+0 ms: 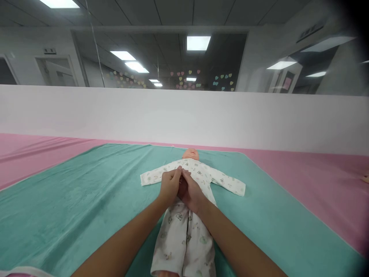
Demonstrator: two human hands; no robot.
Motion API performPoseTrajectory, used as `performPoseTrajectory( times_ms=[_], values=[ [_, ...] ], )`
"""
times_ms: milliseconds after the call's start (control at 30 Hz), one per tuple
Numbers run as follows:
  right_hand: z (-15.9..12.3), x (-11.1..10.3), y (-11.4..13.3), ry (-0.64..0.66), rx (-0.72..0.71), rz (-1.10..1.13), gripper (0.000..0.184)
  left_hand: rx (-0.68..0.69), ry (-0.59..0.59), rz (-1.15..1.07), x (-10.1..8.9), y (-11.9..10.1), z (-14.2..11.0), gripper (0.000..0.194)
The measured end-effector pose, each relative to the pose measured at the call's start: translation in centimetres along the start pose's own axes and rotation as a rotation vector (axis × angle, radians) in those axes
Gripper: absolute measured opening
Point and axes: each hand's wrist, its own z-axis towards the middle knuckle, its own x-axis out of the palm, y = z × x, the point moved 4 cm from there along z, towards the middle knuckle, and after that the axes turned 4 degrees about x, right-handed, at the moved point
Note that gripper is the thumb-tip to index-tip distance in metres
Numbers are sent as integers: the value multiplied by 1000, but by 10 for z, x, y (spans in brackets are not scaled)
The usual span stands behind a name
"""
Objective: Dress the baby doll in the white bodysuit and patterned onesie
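Observation:
A baby doll (190, 154) lies on its back on a teal blanket (95, 196), its head at the far end. It wears a white printed top (201, 173) with both sleeves spread out sideways, and white printed trousers (170, 242). Over the middle of the top, my left hand (170, 184) and my right hand (191, 192) come together, thumbs side by side and fingers curled inward. The fingers of both hands are closed, and whatever lies between them is hidden. Both forearms reach in from the bottom edge, on either side of the trousers.
Pink cloth (311, 184) surrounds the blanket. Behind it runs a low white wall (184, 115) with dark glass above, reflecting ceiling lights. Something small and skin-coloured (365, 178) shows at the right edge, too cut off to name.

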Motion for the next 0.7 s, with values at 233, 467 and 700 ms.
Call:
performPoseTrajectory(
  times_ms=[233, 467, 700],
  values=[
    [-1, 3, 0, 45, -22, -64, 23, -108, -12, -111, -2, 0, 4, 40],
    [-3, 7, 2, 60, -41, -107, 15, -132, -28, -124, -4, 2, 7, 41],
    [-2, 6, 0, 6, -38, -133, 19, -103, -40, -82, -5, 4, 9, 40]
  ],
)
